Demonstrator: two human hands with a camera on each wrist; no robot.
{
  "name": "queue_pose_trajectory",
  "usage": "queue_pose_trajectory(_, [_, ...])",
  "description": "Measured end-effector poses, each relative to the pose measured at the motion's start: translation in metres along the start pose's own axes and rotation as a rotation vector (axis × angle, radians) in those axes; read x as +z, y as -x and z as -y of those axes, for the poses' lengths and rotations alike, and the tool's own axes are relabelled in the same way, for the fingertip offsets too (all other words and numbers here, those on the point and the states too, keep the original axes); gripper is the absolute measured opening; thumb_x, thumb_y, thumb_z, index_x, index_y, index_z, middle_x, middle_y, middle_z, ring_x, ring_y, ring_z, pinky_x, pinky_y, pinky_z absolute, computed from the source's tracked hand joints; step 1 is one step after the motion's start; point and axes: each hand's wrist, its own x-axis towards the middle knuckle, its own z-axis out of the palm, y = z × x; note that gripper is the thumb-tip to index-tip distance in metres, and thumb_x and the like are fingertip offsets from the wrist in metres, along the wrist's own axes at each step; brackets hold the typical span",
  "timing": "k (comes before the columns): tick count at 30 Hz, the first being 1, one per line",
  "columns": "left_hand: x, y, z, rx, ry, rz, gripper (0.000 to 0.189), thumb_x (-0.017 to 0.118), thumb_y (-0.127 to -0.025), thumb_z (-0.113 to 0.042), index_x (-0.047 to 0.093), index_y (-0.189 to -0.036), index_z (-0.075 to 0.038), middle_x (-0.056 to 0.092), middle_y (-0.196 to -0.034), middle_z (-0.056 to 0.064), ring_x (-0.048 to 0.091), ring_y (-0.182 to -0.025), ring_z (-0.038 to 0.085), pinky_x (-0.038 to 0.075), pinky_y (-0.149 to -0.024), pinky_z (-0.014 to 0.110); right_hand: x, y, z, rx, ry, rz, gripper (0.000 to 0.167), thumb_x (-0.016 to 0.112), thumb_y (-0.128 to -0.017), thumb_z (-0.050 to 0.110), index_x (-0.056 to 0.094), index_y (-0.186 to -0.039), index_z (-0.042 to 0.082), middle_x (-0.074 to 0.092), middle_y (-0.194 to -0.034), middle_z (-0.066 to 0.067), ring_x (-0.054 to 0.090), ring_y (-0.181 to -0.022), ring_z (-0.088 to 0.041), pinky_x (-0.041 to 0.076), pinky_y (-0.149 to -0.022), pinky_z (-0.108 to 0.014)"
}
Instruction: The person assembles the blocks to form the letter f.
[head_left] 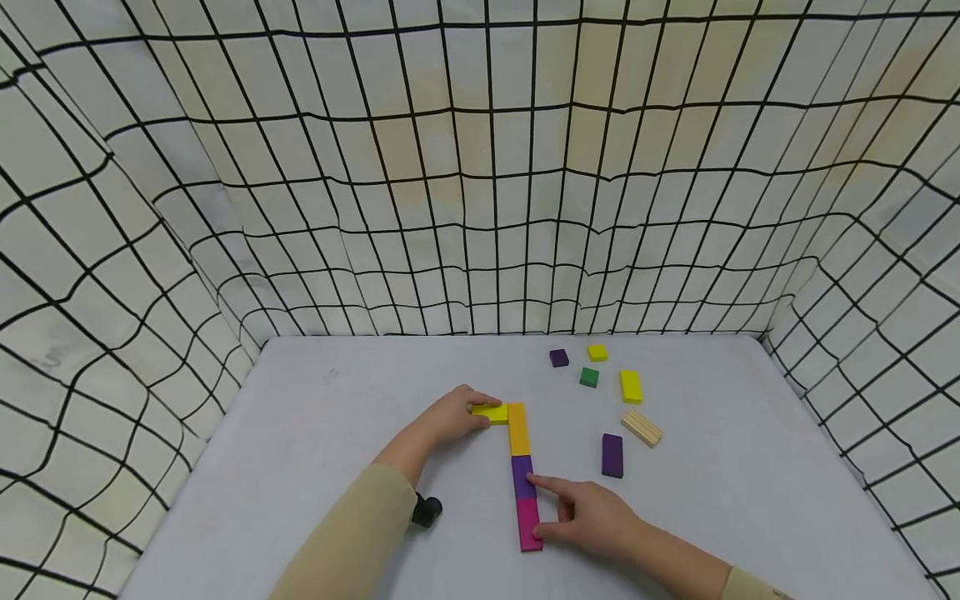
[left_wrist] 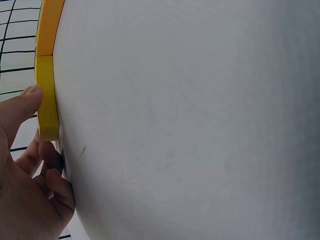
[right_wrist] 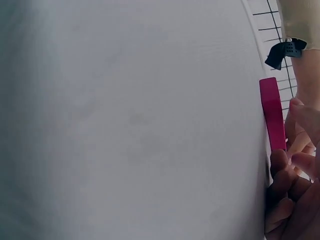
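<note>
My left hand (head_left: 453, 415) pinches a yellow block (head_left: 491, 414) between thumb and fingers. The block's far end meets the top of an orange block (head_left: 518, 429), forming a corner; the left wrist view shows the yellow block (left_wrist: 47, 100) end to end with orange. Below the orange one, a purple block (head_left: 521, 477) and a magenta block (head_left: 528, 527) continue in a straight column. My right hand (head_left: 596, 517) lies along the column's right side, index fingertip on the purple block and thumb at the magenta block's lower edge. In the right wrist view the magenta block (right_wrist: 273, 112) lies beside the fingers.
Right of the column lie a dark purple block (head_left: 612, 456), a ribbed wooden block (head_left: 641, 428) and a yellow block (head_left: 631, 387). Farther back are small green (head_left: 589, 377), dark purple (head_left: 558, 358) and yellow (head_left: 597, 353) blocks. Black-lined netting surrounds the white table (head_left: 300, 433).
</note>
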Motion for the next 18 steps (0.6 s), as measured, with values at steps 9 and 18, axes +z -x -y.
queue_pose_trajectory(9, [-0.001,0.000,0.001,-0.008,-0.005,0.001,0.033,0.067,-0.095,-0.025,0.068,-0.128,-0.032,0.056,-0.126,0.001,0.052,-0.118,0.025,0.039,-0.107,0.049,-0.007,-0.004,0.001,0.006,-0.095,0.025,0.065,0.079,-0.081,0.047,0.057,-0.140,0.032,0.055,-0.072,0.004,0.050,-0.066,-0.012,0.037,-0.054,-0.022])
queue_pose_trajectory(18, [-0.001,-0.001,0.001,0.010,-0.003,0.011,0.034,0.068,-0.094,-0.022,0.069,-0.128,-0.029,0.057,-0.130,0.003,0.051,-0.123,0.026,0.037,-0.109,0.048,-0.018,-0.003,-0.001,0.003,-0.105,-0.016,0.059,0.078,-0.083,0.046,0.061,-0.137,0.031,0.058,-0.073,0.004,0.053,-0.067,-0.014,0.043,-0.055,-0.023])
